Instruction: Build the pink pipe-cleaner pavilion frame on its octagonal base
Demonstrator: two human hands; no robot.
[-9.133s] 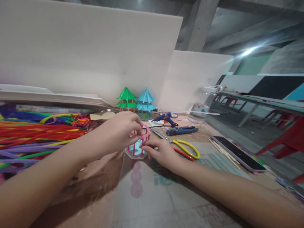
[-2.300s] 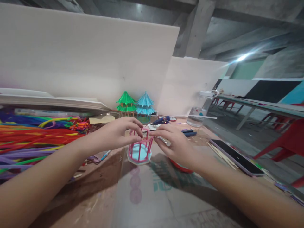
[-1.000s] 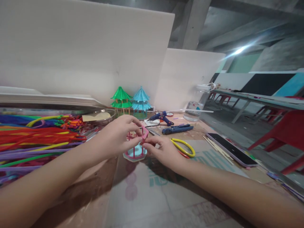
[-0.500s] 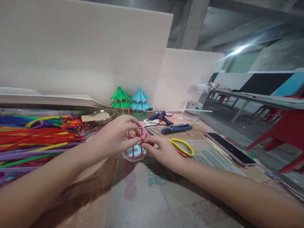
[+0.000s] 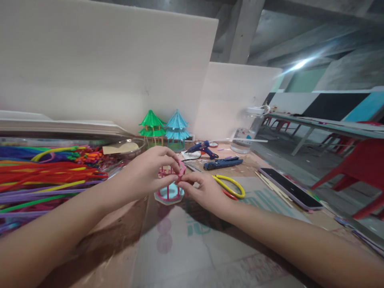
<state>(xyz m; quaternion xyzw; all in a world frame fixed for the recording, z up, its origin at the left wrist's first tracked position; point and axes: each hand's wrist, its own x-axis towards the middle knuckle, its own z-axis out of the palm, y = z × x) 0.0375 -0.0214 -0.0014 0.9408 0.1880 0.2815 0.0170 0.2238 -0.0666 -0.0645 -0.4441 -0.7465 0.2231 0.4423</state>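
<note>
A small pink cage-like model with upright pink posts stands on a light blue base on the table in front of me. My left hand curls over its top, fingers pinched on the pink top ring. My right hand comes in from the right, thumb and forefinger pinched on the same ring where a post meets it. The fingers hide most of the model's upper part.
A pile of coloured pipe cleaners fills the left. Green and blue pagoda models stand at the back, by a blue glue gun, a blue tool, yellow-handled pliers, a phone and a plastic jar.
Over the last second both hands have stayed pinched on the pink ring; the ring has tipped down a little onto the posts. Earlier my right hand was up at the ring's top, then dropped lower.
</note>
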